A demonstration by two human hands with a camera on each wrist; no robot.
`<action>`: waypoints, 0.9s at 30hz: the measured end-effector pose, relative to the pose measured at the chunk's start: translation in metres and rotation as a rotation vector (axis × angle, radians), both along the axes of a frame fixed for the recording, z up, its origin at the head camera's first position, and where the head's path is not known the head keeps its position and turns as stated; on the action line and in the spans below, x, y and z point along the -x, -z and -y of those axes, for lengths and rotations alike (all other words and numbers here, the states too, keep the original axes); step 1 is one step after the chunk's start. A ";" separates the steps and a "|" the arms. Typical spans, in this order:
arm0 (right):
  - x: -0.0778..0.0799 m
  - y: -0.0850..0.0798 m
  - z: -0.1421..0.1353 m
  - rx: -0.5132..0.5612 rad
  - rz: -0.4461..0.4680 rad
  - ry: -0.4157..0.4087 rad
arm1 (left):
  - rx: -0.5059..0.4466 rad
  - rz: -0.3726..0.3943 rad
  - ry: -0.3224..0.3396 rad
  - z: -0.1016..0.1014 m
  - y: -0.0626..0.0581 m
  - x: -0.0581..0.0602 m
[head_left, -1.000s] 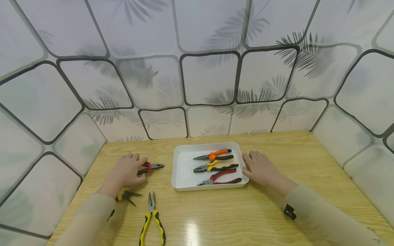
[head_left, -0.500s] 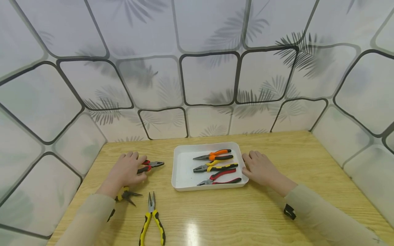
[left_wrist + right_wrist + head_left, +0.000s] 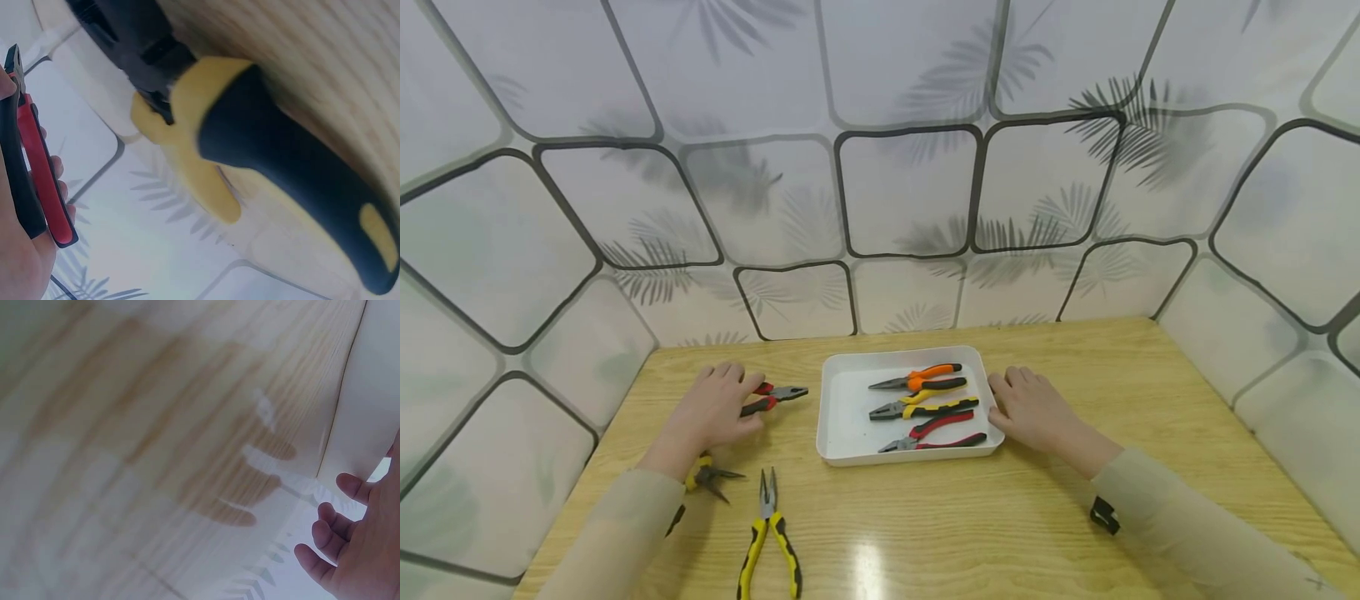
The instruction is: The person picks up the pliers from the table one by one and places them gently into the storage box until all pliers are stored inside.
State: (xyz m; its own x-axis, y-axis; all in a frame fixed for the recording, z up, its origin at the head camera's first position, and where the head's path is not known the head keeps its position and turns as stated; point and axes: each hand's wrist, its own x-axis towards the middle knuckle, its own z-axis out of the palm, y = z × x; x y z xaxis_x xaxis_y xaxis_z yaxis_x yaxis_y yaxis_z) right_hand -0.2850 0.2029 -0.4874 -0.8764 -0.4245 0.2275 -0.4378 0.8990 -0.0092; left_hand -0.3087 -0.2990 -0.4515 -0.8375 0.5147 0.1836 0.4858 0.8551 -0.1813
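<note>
My left hand [image 3: 718, 406] holds combination pliers [image 3: 784, 392] with red and black handles, their dark jaws pointing right. In the left wrist view, those handles [image 3: 44, 175] lie across the palm, with fingertips showing behind them. My right hand [image 3: 1033, 408] rests at the right end of a white tray [image 3: 850, 457], thumb and fingertips right at its rim. The right wrist view shows its fingers [image 3: 325, 540] loosely bent. Inside the tray lie orange-black long-nose pliers [image 3: 917, 380], yellow-black combination pliers [image 3: 921, 409] and red-black pliers [image 3: 925, 437].
Below the left hand, yellow-handled pliers [image 3: 707, 475] lie partly hidden by the forearm, jaws spread. Yellow-black long-nose pliers [image 3: 769, 517] lie nearer the front of the wooden table [image 3: 955, 525]. Patterned panels [image 3: 910, 192] enclose the back and sides.
My left hand has shifted slightly away and to the right, carrying the red-black combination pliers with it. The right hand and the tray keep their places.
</note>
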 end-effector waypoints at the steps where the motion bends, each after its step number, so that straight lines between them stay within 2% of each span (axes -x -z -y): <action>1: 0.000 0.000 0.000 0.000 0.001 0.000 | 0.001 -0.005 0.003 -0.001 -0.001 0.000; 13: 0.002 0.000 0.000 -0.017 0.006 0.015 | 0.008 -0.034 0.028 -0.011 -0.008 0.002; 27: 0.000 0.000 0.000 -0.007 0.014 0.021 | -0.040 -0.042 0.040 -0.025 -0.015 0.000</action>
